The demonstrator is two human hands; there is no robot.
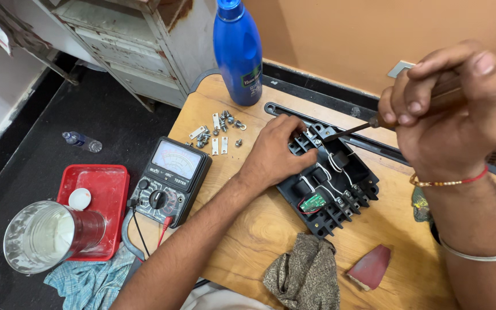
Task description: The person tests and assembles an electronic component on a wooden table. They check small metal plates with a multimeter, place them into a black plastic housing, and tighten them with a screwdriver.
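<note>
A black plastic switch-board housing (335, 192) lies open-side up on the wooden table (259, 229), with white wires, terminals and a small green circuit board (313, 202) inside. My left hand (276, 152) presses on its upper left corner, fingers curled over the edge. My right hand (452, 109) grips the wooden handle of a screwdriver (348, 131). Its dark shaft slants down to the left, and the tip rests at a terminal near my left fingertips.
An analog multimeter (170, 181) with leads lies at the table's left edge. Loose screws and metal strips (219, 132) are scattered behind it, below a blue bottle (237, 51). A crumpled rag (302, 275) and a red shard (371, 267) lie in front. A red tray (107, 195) and steel cup (47, 235) stand on the floor.
</note>
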